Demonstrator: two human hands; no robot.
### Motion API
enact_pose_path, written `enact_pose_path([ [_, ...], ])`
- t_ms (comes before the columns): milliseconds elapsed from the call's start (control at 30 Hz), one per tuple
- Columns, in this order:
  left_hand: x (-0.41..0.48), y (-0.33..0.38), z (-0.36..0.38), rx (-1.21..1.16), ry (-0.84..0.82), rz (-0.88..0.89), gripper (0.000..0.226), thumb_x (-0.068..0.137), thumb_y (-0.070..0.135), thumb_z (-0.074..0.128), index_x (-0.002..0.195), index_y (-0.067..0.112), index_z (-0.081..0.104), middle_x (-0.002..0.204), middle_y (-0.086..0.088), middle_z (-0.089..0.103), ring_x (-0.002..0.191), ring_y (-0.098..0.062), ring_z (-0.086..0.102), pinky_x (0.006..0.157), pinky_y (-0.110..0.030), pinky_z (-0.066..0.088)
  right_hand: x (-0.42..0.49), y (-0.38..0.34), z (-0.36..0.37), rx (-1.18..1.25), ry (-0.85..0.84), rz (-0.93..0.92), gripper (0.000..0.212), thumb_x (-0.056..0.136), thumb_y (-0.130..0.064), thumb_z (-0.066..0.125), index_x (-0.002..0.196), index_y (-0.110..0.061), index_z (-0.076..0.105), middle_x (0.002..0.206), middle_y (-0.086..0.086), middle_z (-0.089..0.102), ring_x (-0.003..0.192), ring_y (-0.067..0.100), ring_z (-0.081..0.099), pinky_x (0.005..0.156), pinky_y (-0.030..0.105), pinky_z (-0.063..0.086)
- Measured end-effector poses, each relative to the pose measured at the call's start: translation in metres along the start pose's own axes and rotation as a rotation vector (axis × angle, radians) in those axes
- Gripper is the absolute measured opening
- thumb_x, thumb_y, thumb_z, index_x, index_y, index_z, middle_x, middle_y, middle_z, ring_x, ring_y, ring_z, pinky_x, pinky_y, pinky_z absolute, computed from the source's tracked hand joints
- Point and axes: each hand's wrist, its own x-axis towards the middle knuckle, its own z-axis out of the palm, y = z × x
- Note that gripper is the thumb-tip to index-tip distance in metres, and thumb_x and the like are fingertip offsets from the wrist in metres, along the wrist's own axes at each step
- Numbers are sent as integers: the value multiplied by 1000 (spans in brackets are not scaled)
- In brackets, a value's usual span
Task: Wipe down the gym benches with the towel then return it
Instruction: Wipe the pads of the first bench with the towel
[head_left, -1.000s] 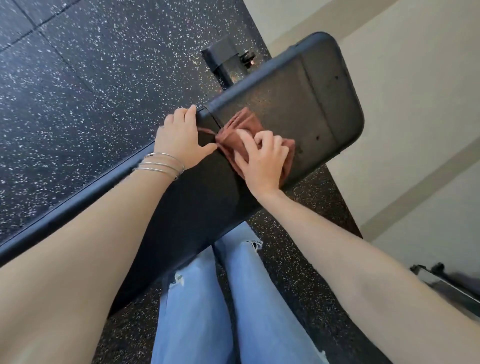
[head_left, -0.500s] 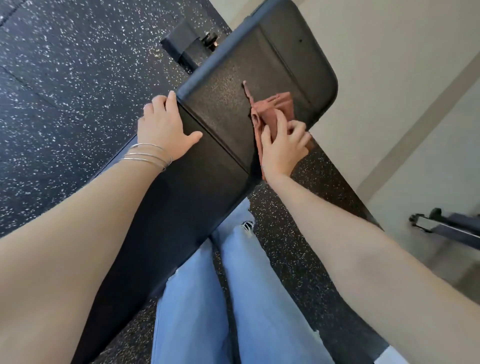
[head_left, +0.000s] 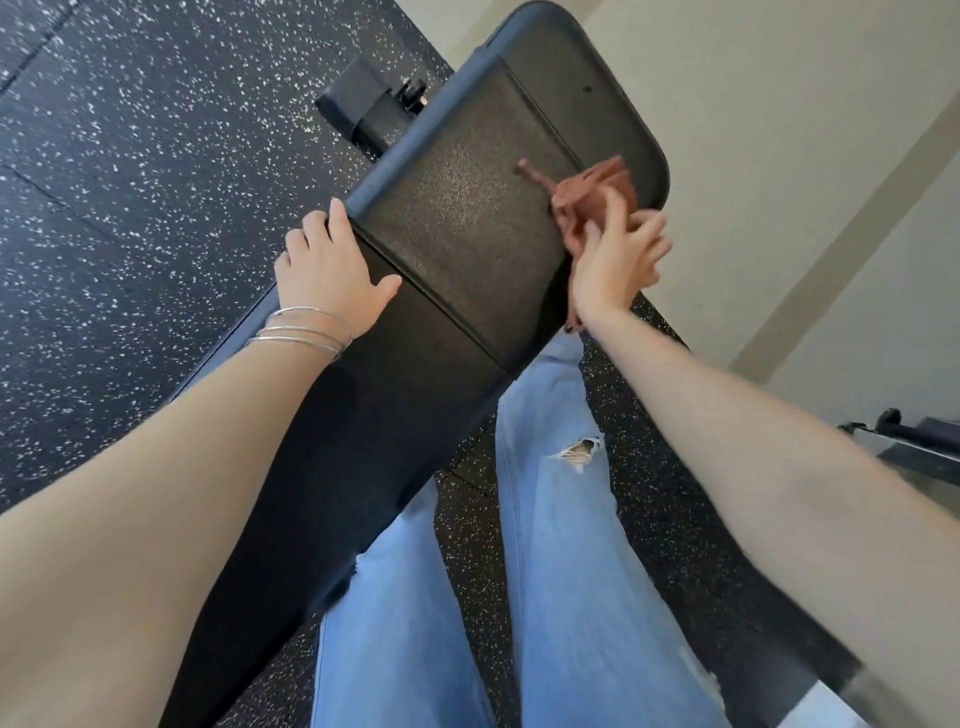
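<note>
Loosely, right hand (head_left: 613, 265) grip bunches rust towel (head_left: 597, 195) on pebbled bench (head_left: 457, 228) — left hand (head_left: 327, 265) flat

No text, label, brand, number or sign could be read anywhere in the view.
</note>
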Motion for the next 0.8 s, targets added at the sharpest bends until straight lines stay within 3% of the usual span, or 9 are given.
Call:
enact_pose_path([
  [100, 3, 3, 2, -4, 17, -26, 88, 86, 44, 61, 148, 3, 15, 145, -22, 32, 130, -42, 35, 105, -52, 32, 27, -17, 2, -84, 3, 95, 35, 95, -32, 50, 130, -37, 47, 124, 9, 42, 111, 30, 38, 87, 45, 38],
  [333, 11, 24, 7, -19, 79, -107, 83, 87, 44, 58, 146, -1, 21, 146, -22, 34, 133, -40, 34, 111, -54, 25, -5, -16, 9, -128, -82, -601, 41, 85, -26, 63, 123, -34, 53, 109, 13, 53, 96, 35, 49, 69, 46, 40],
  [433, 21, 34, 6, -23, 94, -97, 81, 88, 44, 55, 146, 0, 20, 147, -21, 33, 135, -39, 32, 114, -53, 22, 32, -35, 5, -149, -64, -709, 39, 85, -26, 61, 123, -34, 52, 109, 13, 53, 96, 34, 50, 71, 46, 40],
  [667, 41, 69, 4, -84, 85, -196, 82, 89, 48, 51, 149, 5, 15, 150, -17, 28, 138, -37, 26, 114, -58, 16, 124, -133, -9, -294, -220, -872, 36, 97, -40, 39, 132, -34, 42, 134, 12, 40, 126, 34, 33, 95, 52, 31],
  [800, 49, 85, 3, -89, 100, -227, 81, 89, 48, 50, 149, 7, 15, 151, -15, 27, 139, -36, 24, 114, -61, 13, 157, -120, -10, -282, -243, -993, 37, 93, -47, 41, 128, -35, 47, 124, 10, 46, 118, 32, 39, 88, 46, 34],
])
